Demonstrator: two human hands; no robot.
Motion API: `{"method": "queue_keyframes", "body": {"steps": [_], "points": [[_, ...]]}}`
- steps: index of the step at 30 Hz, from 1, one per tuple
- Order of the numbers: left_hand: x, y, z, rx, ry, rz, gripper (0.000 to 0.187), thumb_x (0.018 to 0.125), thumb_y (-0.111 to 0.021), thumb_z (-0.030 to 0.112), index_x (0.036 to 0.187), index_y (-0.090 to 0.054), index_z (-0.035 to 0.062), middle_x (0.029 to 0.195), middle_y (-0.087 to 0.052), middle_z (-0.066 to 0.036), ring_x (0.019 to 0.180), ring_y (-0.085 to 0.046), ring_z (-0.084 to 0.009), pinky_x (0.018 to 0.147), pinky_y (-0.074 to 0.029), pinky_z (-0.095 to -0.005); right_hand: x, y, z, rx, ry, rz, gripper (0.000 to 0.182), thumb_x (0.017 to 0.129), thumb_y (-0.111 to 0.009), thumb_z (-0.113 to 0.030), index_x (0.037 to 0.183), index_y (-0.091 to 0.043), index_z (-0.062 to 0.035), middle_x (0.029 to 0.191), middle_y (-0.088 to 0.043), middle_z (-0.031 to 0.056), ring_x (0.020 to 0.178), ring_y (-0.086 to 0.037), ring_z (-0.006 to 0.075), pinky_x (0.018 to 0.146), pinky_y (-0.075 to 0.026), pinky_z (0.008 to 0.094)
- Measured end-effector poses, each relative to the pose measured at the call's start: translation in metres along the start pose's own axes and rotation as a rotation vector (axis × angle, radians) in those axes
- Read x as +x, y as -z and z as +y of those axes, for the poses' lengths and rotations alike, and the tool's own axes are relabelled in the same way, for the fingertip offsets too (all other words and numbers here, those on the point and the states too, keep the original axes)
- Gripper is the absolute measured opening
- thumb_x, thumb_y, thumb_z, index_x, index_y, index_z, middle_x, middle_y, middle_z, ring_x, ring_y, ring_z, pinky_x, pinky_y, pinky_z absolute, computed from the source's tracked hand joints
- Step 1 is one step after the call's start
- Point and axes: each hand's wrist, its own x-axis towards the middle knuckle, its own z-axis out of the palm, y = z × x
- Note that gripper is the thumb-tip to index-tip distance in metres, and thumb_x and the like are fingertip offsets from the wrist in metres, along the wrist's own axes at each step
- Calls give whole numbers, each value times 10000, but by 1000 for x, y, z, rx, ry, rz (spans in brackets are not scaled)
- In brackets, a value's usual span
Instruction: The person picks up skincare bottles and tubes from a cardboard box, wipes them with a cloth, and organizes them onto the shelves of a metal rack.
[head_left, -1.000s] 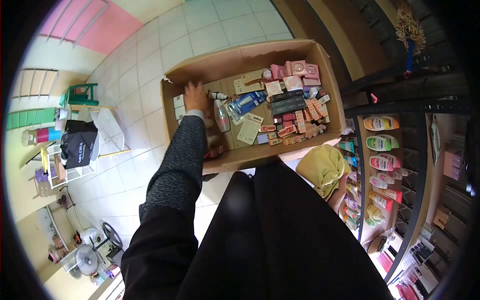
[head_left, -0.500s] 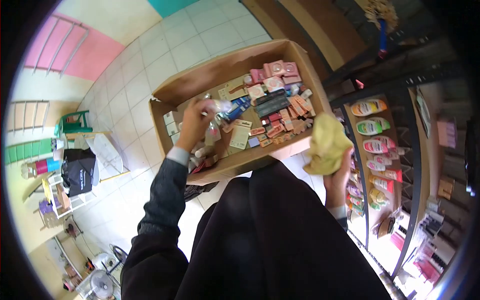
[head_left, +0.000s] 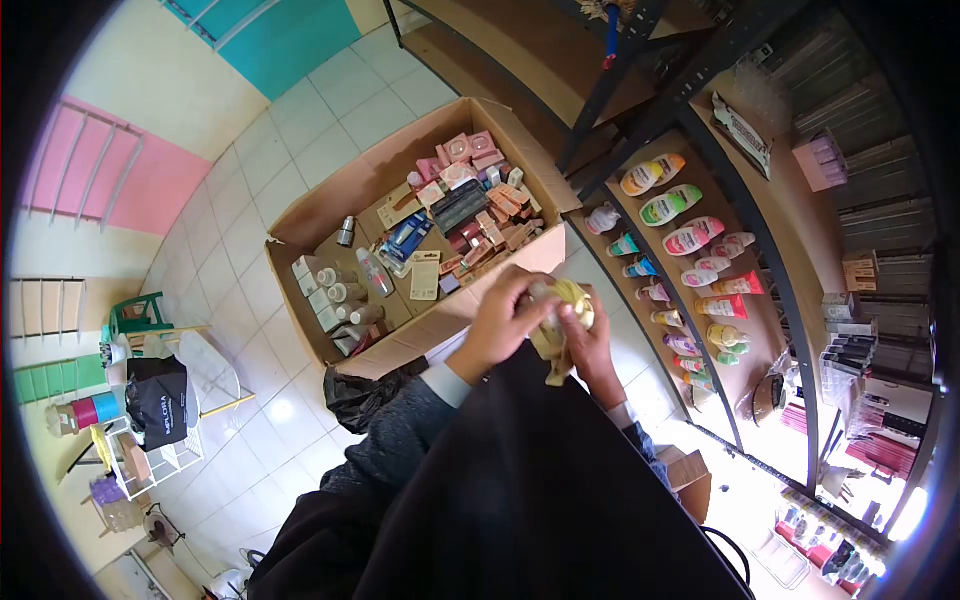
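Note:
Both hands meet above my lap, just off the near right side of a large cardboard box. My left hand (head_left: 500,318) is closed on a small pale bottle (head_left: 543,291), mostly hidden by fingers and cloth. A yellow cloth (head_left: 553,345) is bunched in my right hand (head_left: 590,350) and lies against the bottle. Inside the cardboard box (head_left: 350,180) are small pink boxes (head_left: 458,150), a blue package (head_left: 408,236), a clear bottle with pink (head_left: 375,272), a small dark-and-silver bottle (head_left: 346,232) and several white-capped bottles (head_left: 347,292).
Dark-framed shelves (head_left: 790,260) at the right hold rows of colourful bottles (head_left: 692,236). A black plastic bag (head_left: 365,398) lies on the tiled floor beside the box. Farther left stand a white rack with a black bag (head_left: 158,400) and a green stool (head_left: 140,312).
My left hand has come out of the box with the bottle and moved right to meet my right hand. The cloth is now bunched around the bottle. The view has shifted.

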Motion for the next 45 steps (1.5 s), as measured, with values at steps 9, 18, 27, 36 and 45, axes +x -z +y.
{"method": "queue_keyframes", "body": {"steps": [9,18,27,36,45], "points": [[-18,-130,-7,-945,218,81,325,898,-466,324,1039,-505,34,874,-478,1,803,-473,-89,739,-385,-230,-54,64,7,1037,-309,134,531,911,-290,-490,1100,-467,-27,1035,-548,110,927,-555,199,788,-469,315],[-33,-247,-23,-1015,511,-11,384,910,-399,385,1085,-485,54,1005,-562,-62,892,-547,-137,799,-433,-255,-91,163,77,292,-15,320,576,907,-297,-489,1276,-334,-48,1233,-411,159,1131,-421,301,926,-361,379],[-54,-387,-12,-1229,621,-176,529,898,-306,499,1140,-456,52,1068,-542,-100,980,-532,-225,878,-406,-349,-166,274,11,-861,-138,549,641,781,-467,-535,1276,-373,-139,1128,-454,174,1103,-373,351,948,-193,572],[-64,-448,-33,-1041,650,206,384,895,-392,461,967,-487,96,834,-550,-33,756,-566,-151,661,-476,-290,-199,345,25,-670,88,617,328,752,-623,-218,967,-488,-10,924,-485,179,866,-483,352,719,-414,399],[-65,-464,-52,-872,746,78,528,828,-410,598,890,-509,83,803,-537,-36,741,-543,-155,673,-458,-294,-223,387,61,26,-334,18,496,752,-652,-210,1140,-469,39,973,-583,122,826,-591,174,619,-507,272]]}}
